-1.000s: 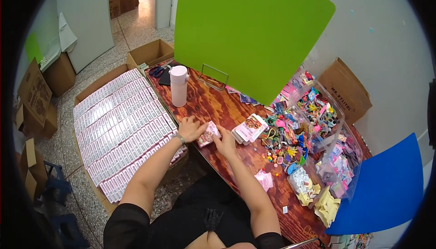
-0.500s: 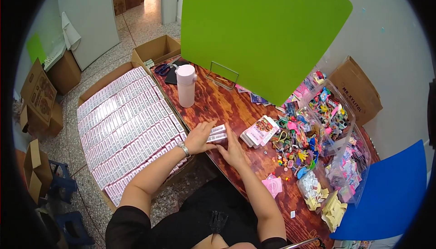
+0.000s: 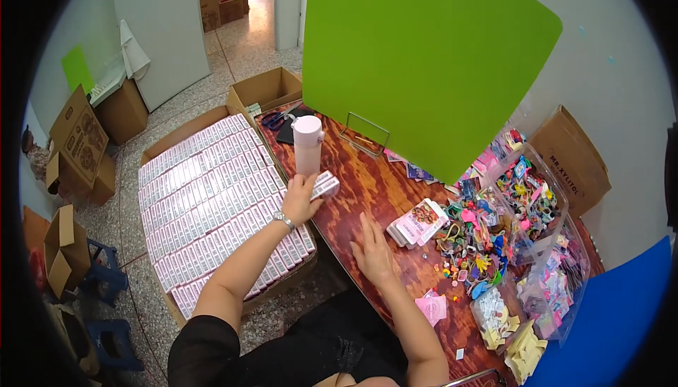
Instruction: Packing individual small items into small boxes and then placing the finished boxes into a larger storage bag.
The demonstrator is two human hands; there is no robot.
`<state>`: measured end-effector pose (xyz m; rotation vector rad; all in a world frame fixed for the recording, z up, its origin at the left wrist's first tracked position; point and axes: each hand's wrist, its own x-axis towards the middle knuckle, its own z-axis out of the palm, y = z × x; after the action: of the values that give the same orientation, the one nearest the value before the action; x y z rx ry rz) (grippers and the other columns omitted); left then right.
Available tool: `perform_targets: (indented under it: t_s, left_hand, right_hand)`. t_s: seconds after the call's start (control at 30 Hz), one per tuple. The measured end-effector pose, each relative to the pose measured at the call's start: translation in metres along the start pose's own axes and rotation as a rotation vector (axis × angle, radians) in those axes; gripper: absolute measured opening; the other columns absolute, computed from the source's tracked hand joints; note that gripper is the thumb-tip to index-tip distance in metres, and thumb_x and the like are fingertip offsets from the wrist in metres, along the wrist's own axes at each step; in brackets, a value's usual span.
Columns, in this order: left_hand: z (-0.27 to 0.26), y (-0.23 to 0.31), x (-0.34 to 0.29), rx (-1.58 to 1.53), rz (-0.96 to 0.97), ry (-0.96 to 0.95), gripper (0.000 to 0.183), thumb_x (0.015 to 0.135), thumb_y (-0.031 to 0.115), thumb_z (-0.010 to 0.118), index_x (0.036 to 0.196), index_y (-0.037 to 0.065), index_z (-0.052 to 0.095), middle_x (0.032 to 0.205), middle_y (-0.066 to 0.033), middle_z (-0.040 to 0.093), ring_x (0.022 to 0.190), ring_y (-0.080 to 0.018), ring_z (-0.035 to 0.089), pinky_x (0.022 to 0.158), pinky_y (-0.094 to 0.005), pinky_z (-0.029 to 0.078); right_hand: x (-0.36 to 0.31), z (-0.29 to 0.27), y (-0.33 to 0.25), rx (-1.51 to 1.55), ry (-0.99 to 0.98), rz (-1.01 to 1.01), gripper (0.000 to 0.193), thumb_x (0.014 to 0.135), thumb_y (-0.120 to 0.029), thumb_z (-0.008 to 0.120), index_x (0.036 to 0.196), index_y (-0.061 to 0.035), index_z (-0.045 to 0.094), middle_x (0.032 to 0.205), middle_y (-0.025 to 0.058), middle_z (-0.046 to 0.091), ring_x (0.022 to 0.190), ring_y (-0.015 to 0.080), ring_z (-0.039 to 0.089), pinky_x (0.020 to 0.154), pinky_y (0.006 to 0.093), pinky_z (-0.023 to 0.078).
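Note:
My left hand (image 3: 302, 201) is closed on small pink-and-white boxes (image 3: 327, 184), two as far as I can see, held over the table's left edge just below a pale pink bottle (image 3: 308, 148). With its fingers stretched out and nothing in them, my right hand (image 3: 375, 253) is over the patterned red-brown table (image 3: 353, 196). Right of it lies a short stack of pink-and-white boxes (image 3: 418, 223) with a picture on top. A large carton (image 3: 185, 131) at the left of the table is filled with rows of the same kind of small boxes.
Colourful small trinkets (image 3: 480, 242) are heaped at the right, beside clear plastic bins (image 3: 558, 210). A green board (image 3: 424, 62) stands at the back, a blue board (image 3: 607, 316) at the right. Scissors (image 3: 279, 116) lie behind the bottle; a pink packet (image 3: 431, 308) lies near my right forearm.
Both hands were together around the small boxes. My left hand has carried them up and left toward the bottle, while my right has let go and opened. The whole view has shifted slightly.

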<state>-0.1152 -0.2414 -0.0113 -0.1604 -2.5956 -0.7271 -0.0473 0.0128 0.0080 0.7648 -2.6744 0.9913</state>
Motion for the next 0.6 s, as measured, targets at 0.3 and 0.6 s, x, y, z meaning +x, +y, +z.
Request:
perform_targets:
  t_s: [0.3, 0.6]
  left_hand:
    - [-0.002, -0.021, 0.014, 0.024, -0.07, 0.086, 0.069, 0.07, 0.013, 0.083, 0.129, 0.004, 0.049, 0.117, -0.0204, 0.053, 0.109, -0.0411, 0.056, 0.094, -0.045, 0.049]
    - [-0.021, 0.005, 0.014, 0.102, -0.04, 0.067, 0.068, 0.075, 0.026, 0.081, 0.131, 0.002, 0.05, 0.128, -0.0216, 0.05, 0.117, -0.039, 0.052, 0.099, -0.0445, 0.045]
  right_hand:
    - [-0.032, -0.059, 0.006, -0.165, 0.125, -0.085, 0.056, 0.085, -0.014, 0.074, 0.137, -0.0068, 0.056, 0.128, 0.0159, 0.059, 0.115, 0.0343, 0.059, 0.096, 0.0419, 0.05]
    - [-0.034, -0.083, 0.073, -0.527, 0.173, 0.151, 0.049, 0.081, -0.025, 0.078, 0.127, -0.0193, 0.064, 0.129, 0.0102, 0.06, 0.108, 0.0321, 0.056, 0.09, 0.0436, 0.051]
